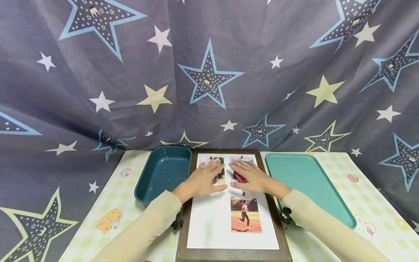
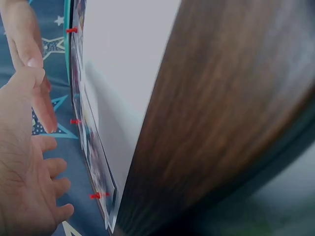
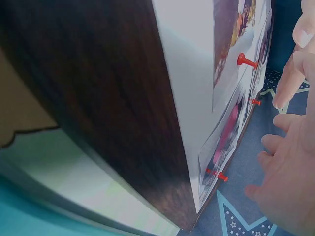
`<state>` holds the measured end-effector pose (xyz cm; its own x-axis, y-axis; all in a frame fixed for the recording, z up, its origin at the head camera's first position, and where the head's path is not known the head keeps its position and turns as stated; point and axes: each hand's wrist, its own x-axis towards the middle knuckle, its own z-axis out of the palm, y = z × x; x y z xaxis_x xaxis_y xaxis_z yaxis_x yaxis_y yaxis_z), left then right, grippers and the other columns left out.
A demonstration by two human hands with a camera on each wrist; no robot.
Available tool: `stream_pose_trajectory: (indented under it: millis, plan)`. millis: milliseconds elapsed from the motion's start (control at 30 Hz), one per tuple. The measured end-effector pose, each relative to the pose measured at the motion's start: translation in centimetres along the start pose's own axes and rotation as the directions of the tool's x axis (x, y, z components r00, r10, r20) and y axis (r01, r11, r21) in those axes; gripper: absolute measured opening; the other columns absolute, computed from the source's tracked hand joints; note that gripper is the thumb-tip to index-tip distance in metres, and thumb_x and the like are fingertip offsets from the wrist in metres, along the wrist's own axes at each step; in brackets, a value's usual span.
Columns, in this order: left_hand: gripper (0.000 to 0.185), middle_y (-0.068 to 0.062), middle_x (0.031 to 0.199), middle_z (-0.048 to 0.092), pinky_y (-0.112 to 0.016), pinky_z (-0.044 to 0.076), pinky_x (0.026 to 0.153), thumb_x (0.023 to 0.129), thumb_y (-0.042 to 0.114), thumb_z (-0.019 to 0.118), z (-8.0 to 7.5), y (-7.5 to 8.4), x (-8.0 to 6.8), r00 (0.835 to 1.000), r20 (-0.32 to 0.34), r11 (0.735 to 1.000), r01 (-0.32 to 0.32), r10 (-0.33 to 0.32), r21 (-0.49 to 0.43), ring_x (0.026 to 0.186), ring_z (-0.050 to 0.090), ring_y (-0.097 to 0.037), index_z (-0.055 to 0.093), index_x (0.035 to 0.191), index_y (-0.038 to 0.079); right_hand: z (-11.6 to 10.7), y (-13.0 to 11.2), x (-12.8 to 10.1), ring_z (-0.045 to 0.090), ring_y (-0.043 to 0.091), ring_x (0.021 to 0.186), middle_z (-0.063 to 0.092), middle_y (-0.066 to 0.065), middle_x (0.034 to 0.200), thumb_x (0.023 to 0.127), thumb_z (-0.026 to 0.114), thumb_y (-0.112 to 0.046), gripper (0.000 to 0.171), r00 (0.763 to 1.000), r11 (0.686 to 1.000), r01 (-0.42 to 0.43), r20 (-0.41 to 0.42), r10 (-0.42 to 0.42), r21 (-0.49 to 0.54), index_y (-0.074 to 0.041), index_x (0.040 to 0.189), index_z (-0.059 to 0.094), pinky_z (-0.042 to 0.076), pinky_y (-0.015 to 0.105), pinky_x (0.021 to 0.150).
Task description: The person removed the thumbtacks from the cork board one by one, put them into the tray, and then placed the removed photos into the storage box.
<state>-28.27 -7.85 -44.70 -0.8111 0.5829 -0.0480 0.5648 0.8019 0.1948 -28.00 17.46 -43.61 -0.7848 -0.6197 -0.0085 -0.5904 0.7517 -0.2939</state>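
A white board (image 1: 209, 222) in a dark brown wooden frame (image 1: 234, 254) lies in front of me, with three pictures pinned to it. My left hand (image 1: 203, 181) is over the upper left picture (image 1: 223, 179), palm down with fingers straight. My right hand (image 1: 252, 179) spreads over the upper right picture (image 3: 227, 135), which shows something pink. Both hands partly hide these pictures, and the wrist views show a gap between fingers and board. Below the right hand, a picture of a runner (image 1: 245, 214) hangs from a red push pin (image 1: 243, 194). Neither hand holds anything.
A dark blue bin (image 1: 140, 191) stands left of the board. To the right lies a flat teal tray (image 1: 304, 182), partly behind the right forearm. The table has a checked cloth (image 1: 95, 240), and a star-patterned curtain (image 1: 196, 123) hangs behind it.
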Motion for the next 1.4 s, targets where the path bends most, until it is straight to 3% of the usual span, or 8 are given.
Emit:
stream_pose_trajectory:
  millis: [733, 1400]
  plan:
    - [0.09, -0.011, 0.171, 0.018, -0.056, 0.015, 0.128, 0.097, 0.075, 0.04, -0.16, -0.32, -0.13, 0.999, 0.044, 0.999, -0.031, 0.029, 0.041, 0.159, 0.014, -0.031, 0.021, 0.164, 0.019, -0.24, 0.06, 0.09, 0.015, 0.037, 0.158, 0.018, 0.011, 0.171, 0.1, 0.049, -0.062, 0.082, 0.999, 1.0, 0.008, 0.051, -0.007, -0.019, -0.018, 0.164, 0.022, 0.01, 0.063, 0.126]
    - [0.085, -0.012, 0.171, 0.017, -0.057, 0.017, 0.127, 0.1, 0.069, 0.042, -0.79, 0.29, -0.03, 0.996, 0.072, 0.996, -0.059, 0.054, 0.074, 0.159, 0.013, -0.032, 0.021, 0.164, 0.017, -0.23, 0.23, -0.28, 0.017, 0.039, 0.157, 0.022, 0.012, 0.17, 0.1, 0.051, -0.059, 0.08, 0.999, 1.0, 0.017, 0.028, -0.016, -0.023, -0.014, 0.162, 0.027, 0.012, 0.064, 0.125]
